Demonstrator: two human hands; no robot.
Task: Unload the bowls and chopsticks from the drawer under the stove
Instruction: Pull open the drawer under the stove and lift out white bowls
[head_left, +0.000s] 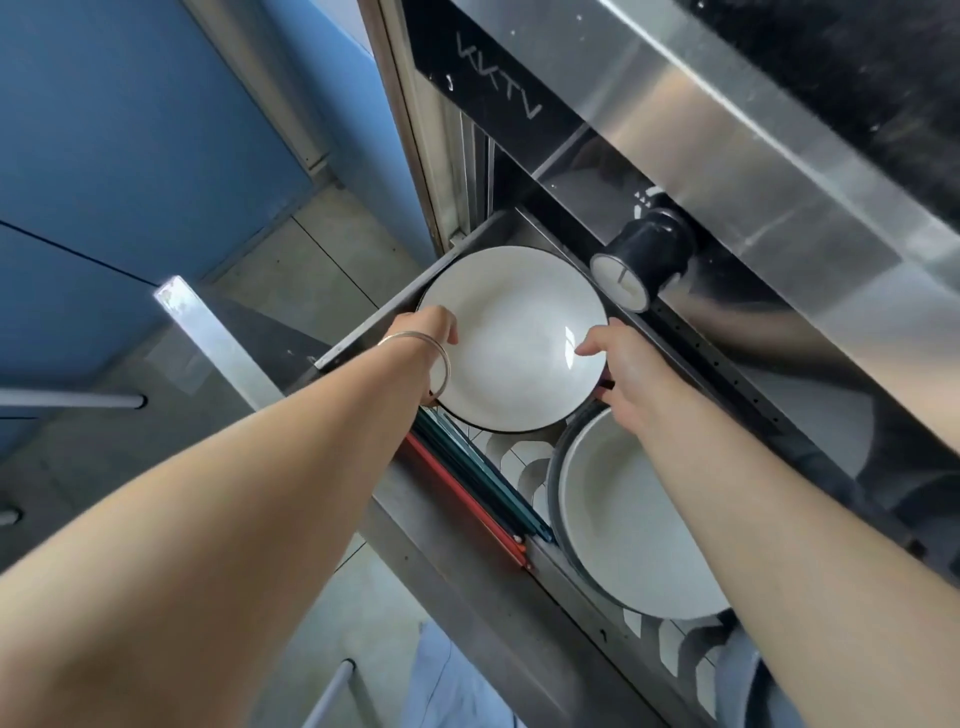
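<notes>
A white bowl with a thin black rim (511, 338) sits at the far end of the open steel drawer (363, 340) under the stove. My left hand (428, 330) grips its left rim, and my right hand (615, 358) grips its right rim. A second white bowl with a grey outside (623, 514) lies nearer in the drawer, partly under my right forearm. Red and teal chopsticks (470, 493) lie along the drawer's left side, their far ends hidden under the black-rimmed bowl.
A black stove knob (641, 262) sticks out just above the drawer's right side. The steel stove front (727, 156) overhangs it. Blue cabinet doors (130, 156) and a grey tiled floor (311, 260) lie to the left.
</notes>
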